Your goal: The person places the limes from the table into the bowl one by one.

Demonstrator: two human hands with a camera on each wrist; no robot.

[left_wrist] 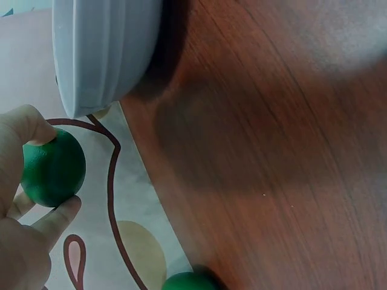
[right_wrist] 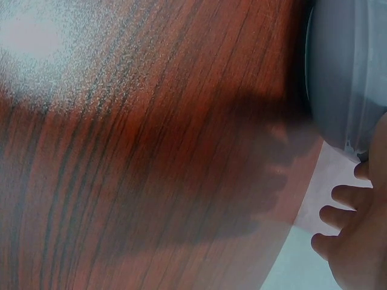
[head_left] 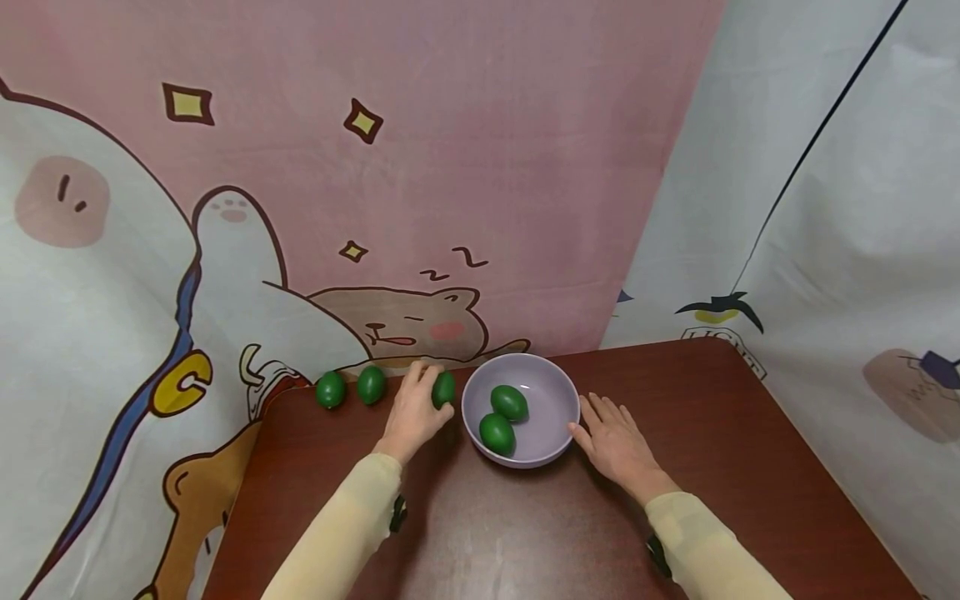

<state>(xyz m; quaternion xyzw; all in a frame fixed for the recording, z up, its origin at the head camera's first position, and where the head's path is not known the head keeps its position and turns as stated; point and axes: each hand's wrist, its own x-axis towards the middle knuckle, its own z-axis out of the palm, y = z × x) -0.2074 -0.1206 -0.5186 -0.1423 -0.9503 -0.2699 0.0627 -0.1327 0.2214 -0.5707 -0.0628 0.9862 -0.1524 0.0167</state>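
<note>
My left hand (head_left: 416, 412) pinches a green lime (head_left: 443, 389) between thumb and fingers, just left of the purple bowl (head_left: 564, 385). In the left wrist view that lime (left_wrist: 54, 168) shows close to the bowl's outer wall (left_wrist: 109, 54). Inside the bowl lie two more limes, one (head_left: 509, 403) behind the other (head_left: 497, 434). My right hand (head_left: 617, 442) is at the bowl's right side, its thumb right at the rim and its fingers extended. From the right wrist, the fingertips (right_wrist: 341, 196) appear beside the bowl's wall (right_wrist: 338, 72).
Two limes stand near the table's back left edge, one (head_left: 331, 389) at the corner and another (head_left: 371, 384) to its right. The brown wooden table (head_left: 480, 525) meets a cartoon-printed cloth (head_left: 525, 167) at the back. More cloth (head_left: 847, 250) hangs on the right.
</note>
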